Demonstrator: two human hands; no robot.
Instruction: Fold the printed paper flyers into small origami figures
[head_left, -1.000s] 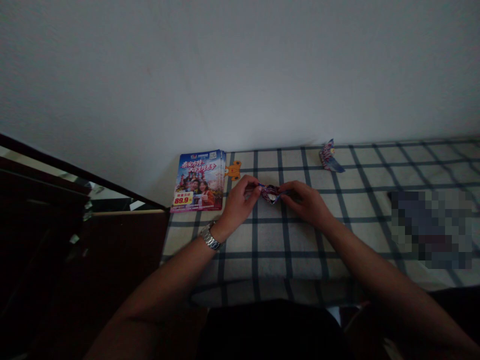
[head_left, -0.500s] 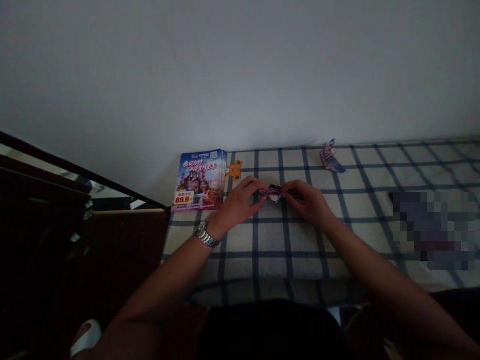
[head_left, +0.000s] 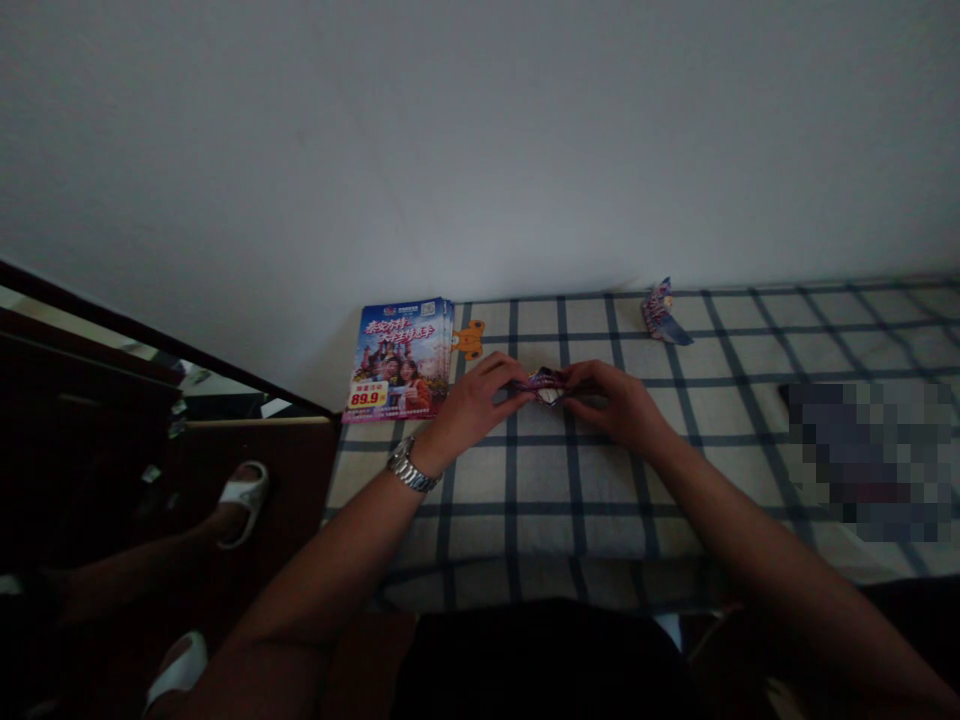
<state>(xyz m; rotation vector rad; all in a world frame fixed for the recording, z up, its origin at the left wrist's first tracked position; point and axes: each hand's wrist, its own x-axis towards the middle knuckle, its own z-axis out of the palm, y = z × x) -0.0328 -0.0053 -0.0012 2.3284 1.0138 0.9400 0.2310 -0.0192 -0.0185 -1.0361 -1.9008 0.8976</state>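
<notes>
Between my two hands is a small piece of folded printed paper (head_left: pixel 550 387), purple and dark with a pale inside showing at its middle. My left hand (head_left: pixel 486 398) pinches its left end, thumb below and fingers above. At the right end, my right hand (head_left: pixel 616 400) pinches it in the same way. A silver watch (head_left: pixel 411 466) is on my left wrist. Left of my hands lies a stack of printed flyers (head_left: pixel 397 355). A folded paper figure (head_left: pixel 664 315) with a similar print stands to the right, near the wall.
A checked cloth (head_left: pixel 480 520) covers the surface under my hands. An orange bear-shaped piece (head_left: pixel 470 340) touches the flyers' right side. A pixelated dark object (head_left: pixel 862 455) lies at the right. Another person's foot in a white slipper (head_left: pixel 244 500) is on the dark floor at left.
The folded paper is spread slightly wider at its middle while both hands stay nearly in place. A person's leg and slippered foot have come into view on the floor at left.
</notes>
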